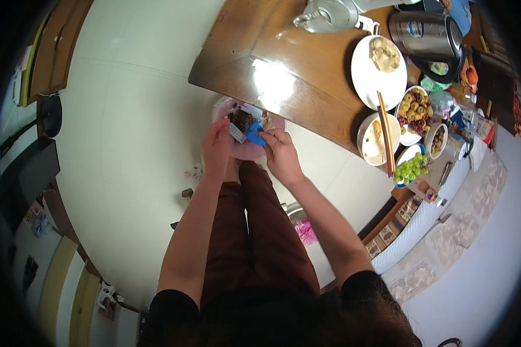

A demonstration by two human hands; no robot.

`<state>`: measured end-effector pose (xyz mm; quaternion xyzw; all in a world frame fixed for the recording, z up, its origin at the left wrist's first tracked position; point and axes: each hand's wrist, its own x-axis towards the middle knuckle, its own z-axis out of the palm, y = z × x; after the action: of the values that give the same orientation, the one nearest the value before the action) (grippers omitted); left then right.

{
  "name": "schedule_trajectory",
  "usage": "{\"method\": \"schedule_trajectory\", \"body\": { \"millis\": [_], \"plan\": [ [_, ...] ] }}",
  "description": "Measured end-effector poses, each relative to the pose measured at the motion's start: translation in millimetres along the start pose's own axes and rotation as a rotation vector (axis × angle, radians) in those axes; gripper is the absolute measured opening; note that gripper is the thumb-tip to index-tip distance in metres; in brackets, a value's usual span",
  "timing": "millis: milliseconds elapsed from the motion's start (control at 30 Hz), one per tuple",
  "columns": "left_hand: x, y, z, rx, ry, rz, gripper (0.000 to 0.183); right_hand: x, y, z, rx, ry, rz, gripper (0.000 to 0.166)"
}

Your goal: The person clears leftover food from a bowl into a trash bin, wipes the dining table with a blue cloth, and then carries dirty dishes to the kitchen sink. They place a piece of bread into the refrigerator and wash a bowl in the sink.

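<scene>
A pink bin (248, 152), apparently lined with a bag, stands on the floor below the table's corner, partly under its edge. Dark scraps (240, 119) and wrappers fill it. My right hand (283, 156) pinches a crumpled blue item (255, 133), perhaps cloth or a wrapper, over the bin's opening. At the bin's left rim is my left hand (216, 145), its fingers bent close together. A small white and blue printed packet (237, 133) lies beside those fingertips. Whether the left fingers grip the packet, the rim or nothing is hidden.
The wooden table (243, 60) reaches over the bin. On it are a white plate (359, 73) with food, a bowl (367, 145) with chopsticks (385, 134), green grapes (412, 170), a steel kettle (425, 37) and a glass pitcher (330, 16). A pink bag (306, 232) lies near my legs.
</scene>
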<state>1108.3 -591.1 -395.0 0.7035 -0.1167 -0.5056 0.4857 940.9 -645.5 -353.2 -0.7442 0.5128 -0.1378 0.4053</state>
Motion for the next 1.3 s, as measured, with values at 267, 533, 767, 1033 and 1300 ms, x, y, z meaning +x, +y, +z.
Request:
{"method": "schedule_trajectory", "body": {
  "millis": [267,533,767,1033,1300],
  "plan": [
    [-10,-14,-8,-0.153,0.027,-0.076,0.018,81,2,-83,-0.095,0.526,0.104,0.029],
    [-7,-16,-22,-0.178,0.03,-0.099,0.016,149,6,-8,-0.461,0.573,0.245,0.056],
    [-10,-11,-29,-0.194,0.047,-0.13,0.018,147,-32,9,-0.407,0.158,-0.323,0.046],
    [-15,-6,-24,-0.218,-0.017,-0.115,0.018,13,-18,-12,0.322,-0.025,0.115,0.032],
    [-41,24,30,-0.243,-0.387,-0.434,0.028,-20,-12,-22,1.118,0.042,0.673,0.026]
  ]
}}
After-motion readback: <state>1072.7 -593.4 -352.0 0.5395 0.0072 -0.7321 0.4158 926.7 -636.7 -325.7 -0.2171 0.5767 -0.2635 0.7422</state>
